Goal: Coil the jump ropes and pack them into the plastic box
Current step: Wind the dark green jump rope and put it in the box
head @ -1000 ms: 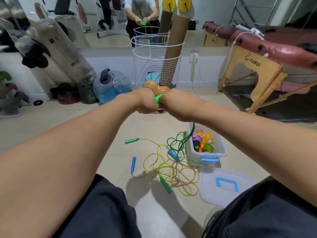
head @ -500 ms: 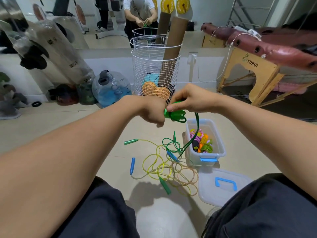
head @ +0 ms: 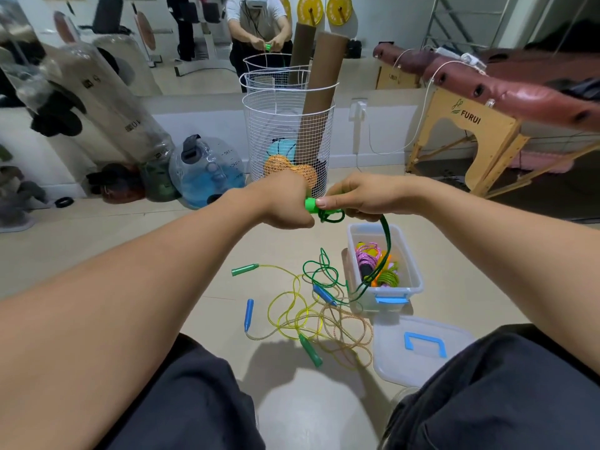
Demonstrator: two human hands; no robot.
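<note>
**Green rope wound at arm's length, box waiting below**

Your left hand (head: 284, 203) is curled tight round the bright green handle (head: 310, 204), only the handle's end showing past your knuckles, so it serves as the core for winding. Just beside it, your right hand (head: 363, 196) pinches the dark green rope (head: 386, 241) between thumb and fingers, with small loops gathered at the handle; you hold both hands high, it seems, to let the slack hang free. That slack drops across the open plastic box (head: 415, 267) to the floor, where it joins a tangle of yellow rope (head: 285, 306) and tan rope (head: 354, 329) with blue and green handles lying loose. The box already holds coiled pink, orange and lime ropes. Its lid (head: 422, 365) lies near your right knee, set aside so packing stays unhindered
</note>
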